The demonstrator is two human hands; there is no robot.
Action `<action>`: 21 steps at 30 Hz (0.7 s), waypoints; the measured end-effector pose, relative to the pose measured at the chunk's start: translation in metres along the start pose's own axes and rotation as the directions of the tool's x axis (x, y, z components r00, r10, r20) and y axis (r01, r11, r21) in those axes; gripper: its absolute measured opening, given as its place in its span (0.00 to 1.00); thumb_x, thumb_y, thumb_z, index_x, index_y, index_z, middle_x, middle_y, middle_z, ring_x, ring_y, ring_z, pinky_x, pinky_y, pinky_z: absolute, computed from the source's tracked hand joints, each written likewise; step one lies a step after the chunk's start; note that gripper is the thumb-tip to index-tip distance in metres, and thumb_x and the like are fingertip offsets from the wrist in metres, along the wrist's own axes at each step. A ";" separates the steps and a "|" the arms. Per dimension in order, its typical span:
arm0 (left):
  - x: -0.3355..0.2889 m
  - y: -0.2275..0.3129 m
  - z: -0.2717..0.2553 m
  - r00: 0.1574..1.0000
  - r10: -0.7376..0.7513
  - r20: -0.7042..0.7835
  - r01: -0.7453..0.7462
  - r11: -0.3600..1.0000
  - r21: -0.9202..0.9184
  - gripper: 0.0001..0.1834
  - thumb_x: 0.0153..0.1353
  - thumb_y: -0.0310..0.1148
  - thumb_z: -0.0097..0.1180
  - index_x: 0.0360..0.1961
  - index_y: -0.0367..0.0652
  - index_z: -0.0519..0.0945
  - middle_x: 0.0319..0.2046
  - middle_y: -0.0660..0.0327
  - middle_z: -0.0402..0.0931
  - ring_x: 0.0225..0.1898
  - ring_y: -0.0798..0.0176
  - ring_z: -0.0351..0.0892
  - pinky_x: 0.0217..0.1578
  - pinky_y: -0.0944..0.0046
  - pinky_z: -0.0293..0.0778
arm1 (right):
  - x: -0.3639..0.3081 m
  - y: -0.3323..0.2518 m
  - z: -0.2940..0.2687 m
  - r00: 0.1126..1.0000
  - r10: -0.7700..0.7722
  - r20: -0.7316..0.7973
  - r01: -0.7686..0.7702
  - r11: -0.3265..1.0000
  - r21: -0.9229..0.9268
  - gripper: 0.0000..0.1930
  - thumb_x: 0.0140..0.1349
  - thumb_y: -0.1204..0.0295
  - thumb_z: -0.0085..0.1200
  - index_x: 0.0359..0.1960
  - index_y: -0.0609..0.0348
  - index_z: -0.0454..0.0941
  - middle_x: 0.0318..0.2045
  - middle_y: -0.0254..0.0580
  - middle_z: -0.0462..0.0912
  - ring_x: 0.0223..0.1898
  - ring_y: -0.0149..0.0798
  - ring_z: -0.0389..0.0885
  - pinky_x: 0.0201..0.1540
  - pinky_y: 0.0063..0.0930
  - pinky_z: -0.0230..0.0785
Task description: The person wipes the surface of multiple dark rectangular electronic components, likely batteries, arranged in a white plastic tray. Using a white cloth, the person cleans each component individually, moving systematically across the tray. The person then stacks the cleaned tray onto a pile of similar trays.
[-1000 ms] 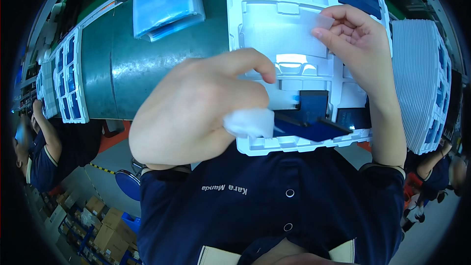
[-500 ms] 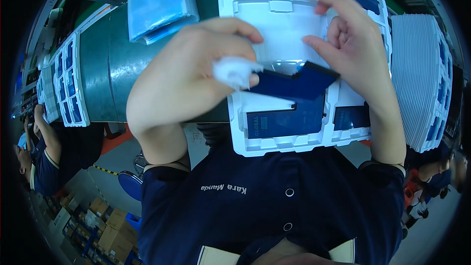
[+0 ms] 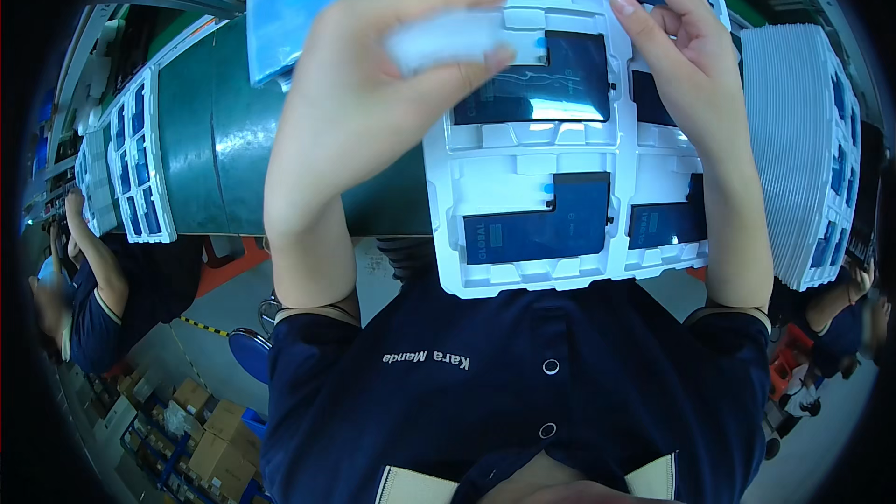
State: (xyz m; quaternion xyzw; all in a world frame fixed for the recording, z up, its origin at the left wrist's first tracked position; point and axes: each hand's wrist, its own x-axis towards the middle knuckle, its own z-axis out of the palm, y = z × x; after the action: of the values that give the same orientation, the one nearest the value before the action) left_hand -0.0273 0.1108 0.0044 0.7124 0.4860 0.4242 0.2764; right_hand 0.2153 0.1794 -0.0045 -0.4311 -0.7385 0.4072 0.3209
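Observation:
My left hand [image 3: 373,84], smeared by motion, is closed around a crumpled white cloth [image 3: 443,42] above the left part of a white moulded tray [image 3: 448,224]. Just beneath its fingers, a glossy dark L-shaped battery [image 3: 560,84] lies in the middle left compartment. Over the right column hovers my right hand [image 3: 686,47], fingers bent, with a small gap between thumb and forefinger and nothing seen between them. It partly covers a dark battery [image 3: 651,98]. Nearest my body lie another L-shaped battery [image 3: 537,233] and one [image 3: 663,224] partly behind my right forearm.
A tall stack of white trays [image 3: 793,149] stands at the right. Blue plastic film [image 3: 299,14] lies at the back left on the green belt [image 3: 243,140]. Farther left are more loaded trays [image 3: 135,159] and a co-worker's arm [image 3: 93,252].
The battery that hung by my left hand now lies in the middle left compartment. My left hand has moved up and away with the white cloth; my right hand has shifted slightly.

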 end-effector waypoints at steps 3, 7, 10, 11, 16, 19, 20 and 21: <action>0.017 0.008 -0.008 0.959 -0.281 -0.035 0.176 0.688 -0.704 0.14 0.55 0.32 0.63 0.43 0.41 0.82 0.30 0.65 0.76 0.32 0.73 0.73 0.28 0.74 0.67 | 0.001 -0.018 -0.001 0.992 0.038 0.118 -0.058 0.984 0.168 0.17 0.64 0.66 0.55 0.52 0.60 0.74 0.39 0.34 0.78 0.41 0.20 0.74 0.46 0.14 0.63; 0.047 0.020 0.021 0.939 -0.303 -0.164 0.013 0.507 -0.862 0.13 0.66 0.34 0.51 0.46 0.36 0.74 0.33 0.57 0.77 0.37 0.65 0.77 0.38 0.66 0.76 | 0.012 -0.046 0.029 0.995 0.003 0.101 -0.049 0.887 0.459 0.23 0.61 0.65 0.59 0.55 0.63 0.69 0.38 0.37 0.81 0.42 0.26 0.79 0.49 0.20 0.69; 0.063 0.033 0.025 0.908 -0.332 -0.255 -0.086 0.448 -0.890 0.14 0.67 0.36 0.51 0.46 0.35 0.73 0.34 0.54 0.78 0.37 0.64 0.79 0.39 0.65 0.77 | 0.033 -0.044 0.019 0.980 0.082 0.182 -0.158 0.877 0.454 0.19 0.60 0.66 0.60 0.50 0.60 0.72 0.34 0.34 0.82 0.38 0.25 0.80 0.47 0.19 0.69; 0.070 0.012 0.030 0.909 -0.248 -0.335 -0.187 0.475 -0.860 0.15 0.67 0.38 0.52 0.44 0.36 0.73 0.34 0.54 0.79 0.36 0.64 0.80 0.38 0.65 0.77 | 0.039 -0.040 0.017 0.988 0.037 0.151 -0.104 0.878 0.466 0.14 0.60 0.65 0.60 0.43 0.59 0.75 0.33 0.35 0.83 0.35 0.24 0.80 0.45 0.19 0.70; 0.083 -0.004 0.028 0.871 -0.302 -0.387 -0.218 0.470 -0.856 0.12 0.67 0.37 0.52 0.41 0.38 0.74 0.33 0.57 0.78 0.36 0.65 0.80 0.37 0.65 0.77 | 0.060 -0.033 0.018 0.988 -0.156 0.017 0.141 0.931 0.336 0.12 0.63 0.64 0.58 0.38 0.62 0.81 0.30 0.35 0.83 0.33 0.23 0.78 0.38 0.16 0.68; 0.088 -0.009 0.023 0.854 -0.339 -0.395 -0.242 0.415 -0.877 0.11 0.67 0.36 0.52 0.40 0.38 0.74 0.33 0.58 0.77 0.35 0.65 0.79 0.35 0.66 0.77 | 0.066 -0.033 0.021 0.954 -0.252 -0.163 0.267 0.960 0.079 0.14 0.62 0.64 0.58 0.40 0.63 0.84 0.31 0.36 0.84 0.31 0.22 0.76 0.34 0.14 0.65; 0.089 -0.009 0.021 0.859 -0.340 -0.383 -0.232 0.409 -0.883 0.10 0.67 0.36 0.53 0.40 0.38 0.74 0.32 0.59 0.77 0.34 0.65 0.79 0.35 0.66 0.77 | 0.068 -0.031 0.021 0.951 -0.237 -0.197 0.262 0.958 0.116 0.14 0.62 0.64 0.58 0.41 0.63 0.84 0.31 0.36 0.85 0.32 0.22 0.76 0.35 0.14 0.65; 0.090 -0.009 0.018 0.864 -0.341 -0.371 -0.222 0.403 -0.888 0.10 0.66 0.35 0.53 0.40 0.39 0.74 0.32 0.59 0.77 0.34 0.65 0.79 0.34 0.66 0.77 | 0.070 -0.026 0.022 0.948 -0.220 -0.230 0.259 0.954 0.152 0.14 0.62 0.64 0.58 0.41 0.63 0.84 0.31 0.37 0.85 0.32 0.23 0.76 0.35 0.14 0.66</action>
State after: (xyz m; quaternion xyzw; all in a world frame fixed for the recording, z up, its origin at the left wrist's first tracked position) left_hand -0.0006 0.1983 0.0182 0.2892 0.2542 0.7766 0.4986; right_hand 0.1575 0.2275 0.0166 -0.3477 -0.7073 0.3824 0.4823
